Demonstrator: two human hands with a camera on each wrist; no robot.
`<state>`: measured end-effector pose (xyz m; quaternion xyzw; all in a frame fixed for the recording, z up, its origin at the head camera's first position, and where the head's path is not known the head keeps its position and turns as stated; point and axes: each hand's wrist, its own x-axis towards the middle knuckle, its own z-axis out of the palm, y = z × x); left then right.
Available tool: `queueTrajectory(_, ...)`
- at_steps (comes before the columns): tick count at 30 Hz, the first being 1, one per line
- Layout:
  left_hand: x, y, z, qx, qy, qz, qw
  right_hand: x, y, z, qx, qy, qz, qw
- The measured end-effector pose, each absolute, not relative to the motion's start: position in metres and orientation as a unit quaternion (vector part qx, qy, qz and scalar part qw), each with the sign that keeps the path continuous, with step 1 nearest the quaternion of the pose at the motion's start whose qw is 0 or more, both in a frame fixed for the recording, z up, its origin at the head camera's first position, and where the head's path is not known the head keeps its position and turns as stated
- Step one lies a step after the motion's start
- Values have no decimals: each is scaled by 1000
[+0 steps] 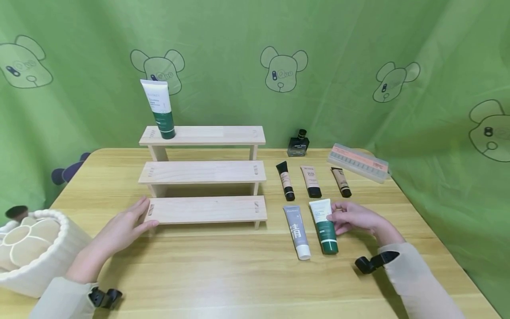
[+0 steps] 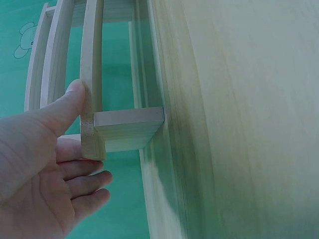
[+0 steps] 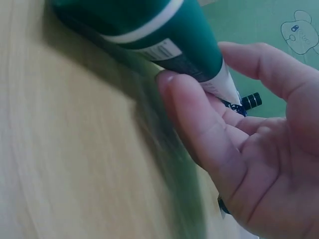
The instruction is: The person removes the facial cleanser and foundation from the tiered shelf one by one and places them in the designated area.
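My right hand (image 1: 352, 217) pinches a white-and-green squeeze tube (image 1: 327, 235) between thumb and fingers. In the right wrist view the tube (image 3: 194, 55) is tilted, with the fingers at its white part. Beside it lies a grey-blue tube (image 1: 296, 230) with a white cap. My left hand (image 1: 125, 223) holds the left end of the lowest step of a three-tier wooden shelf (image 1: 207, 209). Up close, the thumb lies against the step's board (image 2: 91, 99) and the fingers are around its end. A matching white-and-green tube (image 1: 159, 108) stands on the top step, at the left.
Three small cosmetic tubes, a black one (image 1: 285, 180), a beige one (image 1: 311, 180) and a brown one (image 1: 341, 181), lie right of the shelf. Behind them are a dark perfume bottle (image 1: 298, 144) and a clear plastic case (image 1: 358, 163). A white basket (image 1: 52, 261) sits at the left.
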<state>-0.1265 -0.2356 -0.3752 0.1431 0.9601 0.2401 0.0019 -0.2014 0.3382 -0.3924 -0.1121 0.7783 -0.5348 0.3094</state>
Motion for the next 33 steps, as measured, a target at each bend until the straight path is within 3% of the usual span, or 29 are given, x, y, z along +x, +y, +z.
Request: queueTrajectory(33,-127,-236,-376,144,960,242,1,-203,349,-385,-75,813,-482,317)
